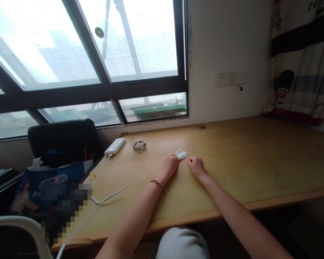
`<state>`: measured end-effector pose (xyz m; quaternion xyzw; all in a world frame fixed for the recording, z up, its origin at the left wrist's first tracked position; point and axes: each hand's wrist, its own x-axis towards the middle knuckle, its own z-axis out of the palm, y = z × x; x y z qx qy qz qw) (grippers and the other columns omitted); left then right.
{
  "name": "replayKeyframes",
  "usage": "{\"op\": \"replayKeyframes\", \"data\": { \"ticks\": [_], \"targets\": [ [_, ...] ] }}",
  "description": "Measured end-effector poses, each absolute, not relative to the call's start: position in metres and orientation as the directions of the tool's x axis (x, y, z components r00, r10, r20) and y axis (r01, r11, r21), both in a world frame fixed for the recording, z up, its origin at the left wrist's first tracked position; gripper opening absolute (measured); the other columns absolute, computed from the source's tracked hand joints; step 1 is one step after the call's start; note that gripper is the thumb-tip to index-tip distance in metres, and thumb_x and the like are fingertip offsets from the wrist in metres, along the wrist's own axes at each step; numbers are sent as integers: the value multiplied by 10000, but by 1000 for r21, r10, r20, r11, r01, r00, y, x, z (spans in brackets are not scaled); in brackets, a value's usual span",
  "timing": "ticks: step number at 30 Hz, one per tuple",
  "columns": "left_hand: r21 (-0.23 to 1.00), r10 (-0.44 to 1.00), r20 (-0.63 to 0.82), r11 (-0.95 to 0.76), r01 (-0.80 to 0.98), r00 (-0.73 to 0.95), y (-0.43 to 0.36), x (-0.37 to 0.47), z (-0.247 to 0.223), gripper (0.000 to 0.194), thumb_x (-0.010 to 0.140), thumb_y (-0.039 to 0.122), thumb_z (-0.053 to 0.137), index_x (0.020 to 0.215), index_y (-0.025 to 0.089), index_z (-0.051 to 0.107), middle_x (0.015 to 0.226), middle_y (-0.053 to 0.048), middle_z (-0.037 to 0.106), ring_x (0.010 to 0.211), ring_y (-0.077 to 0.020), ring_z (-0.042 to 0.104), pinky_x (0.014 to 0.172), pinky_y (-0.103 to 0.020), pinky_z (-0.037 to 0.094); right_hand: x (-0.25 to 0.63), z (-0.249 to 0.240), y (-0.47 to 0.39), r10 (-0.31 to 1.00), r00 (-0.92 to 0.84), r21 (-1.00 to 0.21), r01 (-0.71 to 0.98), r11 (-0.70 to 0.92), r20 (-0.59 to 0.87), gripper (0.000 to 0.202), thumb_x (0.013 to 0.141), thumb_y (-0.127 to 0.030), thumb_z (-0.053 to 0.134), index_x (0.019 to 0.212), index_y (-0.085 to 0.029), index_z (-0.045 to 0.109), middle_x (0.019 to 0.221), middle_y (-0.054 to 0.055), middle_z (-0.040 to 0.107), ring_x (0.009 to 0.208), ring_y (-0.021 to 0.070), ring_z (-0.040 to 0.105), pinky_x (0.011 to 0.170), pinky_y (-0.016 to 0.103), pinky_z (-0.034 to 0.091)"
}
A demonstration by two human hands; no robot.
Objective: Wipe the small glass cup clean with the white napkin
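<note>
Head camera view: left hand (170,164) and right hand (196,166), fingers curled shut, pinch opposite ends of a thin white folded piece (181,154) at the tabletop (232,158), fingertips covering its edges. Toward nine o'clock sit a silvery openwork band (139,146) and, farther, a cabled white device (115,146).

Desk (232,162): smooth wood, bit shiny. Power bank (115,146) nr desk's L edge: glossy plastic. Ring-shaped thing (139,146): shiny metal.
</note>
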<state>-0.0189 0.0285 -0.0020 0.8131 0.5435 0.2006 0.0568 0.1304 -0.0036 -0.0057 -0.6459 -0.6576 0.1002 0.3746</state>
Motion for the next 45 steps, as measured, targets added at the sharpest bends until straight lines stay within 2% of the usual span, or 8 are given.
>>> {"op": "replayKeyframes", "data": {
  "ticks": [5,9,12,24,30,36,41,45],
  "targets": [
    [425,918,342,-343,838,202,27,-17,-1,275,810,277,409,685,133,607,718,-90,612,671,-159,548,641,-249,380,132,-15,6,924,211,-779,614,129,320,338,795,-350,401,573,-154,564,537,36,599,467,104,515,481,201,342],
    [770,924,371,-358,528,86,22,-8,1,352,784,393,431,684,117,626,585,-28,584,562,-129,509,533,-211,353,130,-17,11,974,151,-946,301,118,169,268,751,-382,460,756,-140,576,697,56,641,534,130,581,445,198,409],
    [874,924,360,-383,298,132,15,1,2,342,752,408,471,742,119,652,621,-29,607,590,-135,530,538,-211,376,128,-16,11,975,46,-962,179,206,217,284,716,-402,514,823,-147,574,755,59,643,641,152,606,509,215,461],
    [871,909,393,-416,261,139,13,5,0,327,715,419,526,703,127,672,643,-35,602,603,-124,507,542,-203,368,133,-17,15,975,148,-981,-81,177,164,254,627,-377,598,710,-139,575,672,33,614,597,138,583,526,228,458],
    [966,967,255,-255,46,-4,21,2,-3,332,674,423,563,691,100,635,584,-11,580,536,-102,490,496,-192,362,134,-15,14,975,200,-942,-301,151,92,217,620,-355,612,692,-157,559,696,13,610,606,122,570,541,223,441],
    [969,987,97,-123,-214,-128,30,-2,-9,367,632,415,599,850,123,563,729,-36,602,621,-129,562,537,-236,461,136,-13,15,966,246,-876,-480,51,-78,215,601,-362,618,688,-183,535,633,-3,600,534,115,545,474,213,409],
    [947,994,102,-112,-301,-51,30,-1,-12,358,629,395,610,860,131,539,769,-41,596,647,-128,574,555,-253,489,136,-16,16,974,211,-897,-442,16,-87,286,567,-387,645,728,-169,552,632,2,607,510,115,528,451,211,387],
    [953,995,97,-102,-284,-29,28,-1,-12,352,625,402,617,830,127,538,752,-41,598,637,-129,578,564,-264,497,138,-25,20,947,320,-944,-314,102,-4,283,564,-404,621,681,-153,564,589,-2,595,527,125,518,468,215,380]
  ]
}}
